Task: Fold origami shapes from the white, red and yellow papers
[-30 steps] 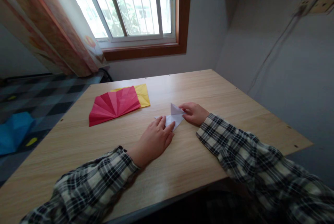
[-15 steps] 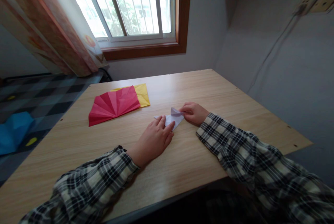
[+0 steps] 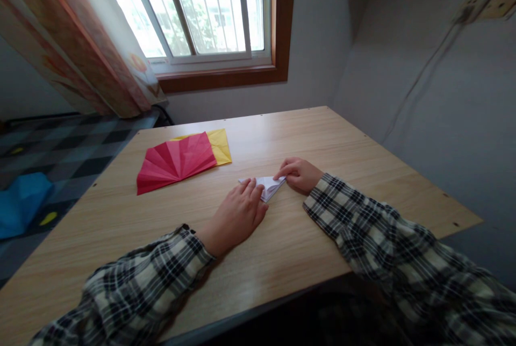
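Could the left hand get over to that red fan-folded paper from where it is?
Probably yes: the left hand rests on the white paper, and only bare table lies between it and the red folded paper.

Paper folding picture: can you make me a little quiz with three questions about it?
1. True or false: the white folded paper lies flat on the wooden table.
2. Which paper partly covers the other: A) the red pleated paper covers the yellow paper, or B) yellow covers red?
3. Fill in: the left hand presses on the white folded paper while the right hand touches its ____ end.

Key: 1 true. 2 A. 3 right.
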Demonstrator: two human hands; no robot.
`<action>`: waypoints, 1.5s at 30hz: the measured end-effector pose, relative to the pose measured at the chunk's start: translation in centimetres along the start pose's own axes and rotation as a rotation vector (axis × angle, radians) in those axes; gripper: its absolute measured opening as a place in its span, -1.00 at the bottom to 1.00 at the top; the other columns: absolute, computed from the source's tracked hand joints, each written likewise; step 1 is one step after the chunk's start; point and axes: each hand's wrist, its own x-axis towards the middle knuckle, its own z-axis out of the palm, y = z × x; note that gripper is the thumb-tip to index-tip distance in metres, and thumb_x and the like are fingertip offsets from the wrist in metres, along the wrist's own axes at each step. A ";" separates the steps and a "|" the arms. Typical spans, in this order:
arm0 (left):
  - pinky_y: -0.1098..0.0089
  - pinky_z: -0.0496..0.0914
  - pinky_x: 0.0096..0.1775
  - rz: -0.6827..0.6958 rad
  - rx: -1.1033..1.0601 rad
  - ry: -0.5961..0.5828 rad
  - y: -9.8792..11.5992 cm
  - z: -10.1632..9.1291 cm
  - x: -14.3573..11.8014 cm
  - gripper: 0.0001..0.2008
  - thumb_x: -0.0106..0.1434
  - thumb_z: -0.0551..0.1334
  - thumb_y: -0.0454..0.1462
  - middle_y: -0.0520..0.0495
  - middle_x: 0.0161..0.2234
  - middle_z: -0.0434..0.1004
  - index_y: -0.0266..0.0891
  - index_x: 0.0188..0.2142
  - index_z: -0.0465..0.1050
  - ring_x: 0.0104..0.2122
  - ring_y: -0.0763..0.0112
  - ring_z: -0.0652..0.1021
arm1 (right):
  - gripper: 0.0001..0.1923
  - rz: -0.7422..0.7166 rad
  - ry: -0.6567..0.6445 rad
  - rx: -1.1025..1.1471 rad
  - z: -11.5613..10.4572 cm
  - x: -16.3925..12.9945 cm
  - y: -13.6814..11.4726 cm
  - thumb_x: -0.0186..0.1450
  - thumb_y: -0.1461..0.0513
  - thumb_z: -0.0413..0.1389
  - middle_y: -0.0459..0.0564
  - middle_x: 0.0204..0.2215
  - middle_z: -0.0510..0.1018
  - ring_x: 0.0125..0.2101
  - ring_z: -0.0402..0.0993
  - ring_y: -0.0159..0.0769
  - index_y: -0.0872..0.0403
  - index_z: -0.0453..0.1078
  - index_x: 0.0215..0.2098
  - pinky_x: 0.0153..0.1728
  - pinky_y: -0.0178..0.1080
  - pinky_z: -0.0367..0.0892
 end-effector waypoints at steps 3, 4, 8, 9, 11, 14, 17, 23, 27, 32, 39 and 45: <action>0.04 0.32 0.23 -0.046 -0.030 -0.004 0.1 -0.1 0.1 -0.56 0.44 0.09 -0.18 -0.41 0.18 0.43 -0.46 0.18 0.33 0.23 0.00 0.39 | -0.55 -0.005 -0.002 0.008 0.0 0.0 0.0 0.16 0.51 0.02 0.00 -0.33 0.57 -0.31 0.47 -0.34 0.04 0.67 -0.23 -0.15 -0.23 0.39; 0.05 0.31 0.24 -0.051 -0.034 -0.008 0.1 -0.2 0.1 -0.53 0.44 0.09 -0.18 -0.41 0.19 0.41 -0.46 0.22 0.29 0.24 0.00 0.38 | -0.55 -0.008 -0.001 0.009 0.0 0.0 0.0 0.16 0.51 0.02 0.00 -0.33 0.57 -0.31 0.47 -0.34 0.05 0.67 -0.23 -0.15 -0.23 0.39; 0.00 0.29 0.24 -0.020 -0.022 -0.030 0.1 -0.2 0.1 -0.42 0.46 0.05 -0.18 -0.37 0.26 0.34 -0.39 0.38 0.06 0.26 0.01 0.35 | -0.54 -0.008 0.002 0.013 0.0 0.0 -0.1 0.15 0.52 0.02 0.00 -0.34 0.57 -0.31 0.47 -0.35 0.05 0.67 -0.22 -0.16 -0.23 0.39; -0.02 0.29 0.24 -0.006 -0.012 -0.038 0.1 -0.2 0.2 -0.42 0.47 0.03 -0.18 -0.36 0.26 0.34 -0.35 0.40 0.04 0.26 0.01 0.35 | -0.54 -0.005 0.003 0.012 0.0 0.0 -0.1 0.14 0.52 0.02 -0.01 -0.34 0.57 -0.31 0.47 -0.35 0.05 0.67 -0.23 -0.15 -0.24 0.39; -0.05 0.30 0.21 0.017 0.017 -0.049 0.0 -0.2 0.2 -0.44 0.48 0.02 -0.18 -0.36 0.23 0.37 -0.28 0.41 0.05 0.24 -0.01 0.37 | -0.54 0.003 0.001 0.010 -0.1 0.0 -0.2 0.13 0.52 0.03 -0.01 -0.35 0.57 -0.31 0.47 -0.35 0.05 0.67 -0.23 -0.15 -0.24 0.39; -0.07 0.33 0.18 0.034 0.057 -0.049 0.0 -0.2 0.2 -0.50 0.49 0.02 -0.18 -0.38 0.17 0.41 -0.25 0.36 0.19 0.20 -0.05 0.41 | -0.54 0.012 -0.008 0.008 -0.1 0.0 -0.3 0.14 0.52 0.03 -0.01 -0.33 0.57 -0.31 0.47 -0.35 0.05 0.67 -0.23 -0.15 -0.24 0.40; -0.07 0.35 0.16 0.053 0.075 -0.037 0.1 -0.3 0.1 -0.56 0.49 0.02 -0.18 -0.40 0.14 0.42 -0.25 0.27 0.33 0.17 -0.06 0.42 | -0.54 0.016 -0.017 0.003 -0.2 0.0 -0.3 0.14 0.52 0.02 -0.01 -0.32 0.56 -0.31 0.46 -0.35 0.04 0.67 -0.23 -0.15 -0.23 0.40; -0.08 0.36 0.15 0.077 0.074 -0.012 -0.1 -0.2 0.1 -0.58 0.49 0.03 -0.19 -0.36 0.14 0.43 -0.22 0.24 0.38 0.16 -0.04 0.43 | -0.53 0.023 -0.022 0.008 -0.2 0.0 -0.3 0.13 0.53 0.01 -0.03 -0.32 0.56 -0.30 0.47 -0.35 0.02 0.67 -0.27 -0.13 -0.23 0.40; -0.07 0.35 0.15 0.072 0.059 -0.015 -0.1 -0.3 0.1 -0.59 0.49 0.04 -0.19 -0.37 0.14 0.43 -0.21 0.24 0.39 0.17 -0.05 0.43 | -0.54 0.017 -0.021 0.013 -0.2 0.1 -0.3 0.15 0.52 0.01 -0.02 -0.33 0.56 -0.30 0.47 -0.35 0.02 0.67 -0.29 -0.12 -0.23 0.40; -0.08 0.36 0.14 0.073 0.089 -0.033 0.0 -0.3 0.2 -0.56 0.49 0.02 -0.19 -0.42 0.13 0.43 -0.26 0.27 0.34 0.16 -0.08 0.43 | -0.56 0.004 -0.042 0.004 -0.4 0.1 -0.3 0.16 0.51 0.01 0.00 -0.32 0.57 -0.29 0.47 -0.34 0.04 0.67 -0.30 -0.12 -0.22 0.40; -0.04 0.33 0.19 0.062 0.136 -0.056 0.0 -0.2 0.2 -0.54 0.49 0.00 -0.17 -0.44 0.15 0.42 -0.39 0.24 0.34 0.19 -0.07 0.42 | -0.54 0.008 -0.056 -0.009 -0.4 0.0 -0.4 0.15 0.52 0.01 -0.03 -0.31 0.56 -0.27 0.47 -0.34 -0.01 0.67 -0.30 -0.10 -0.23 0.40; -0.07 0.32 0.19 0.066 0.073 -0.018 -0.1 -0.1 0.1 -0.57 0.49 0.02 -0.18 -0.45 0.15 0.43 -0.36 0.21 0.36 0.19 -0.06 0.42 | -0.58 -0.041 -0.016 -0.093 0.0 -0.2 -0.6 0.20 0.47 0.06 0.01 -0.26 0.58 -0.26 0.46 -0.32 0.05 0.64 -0.12 -0.08 -0.20 0.36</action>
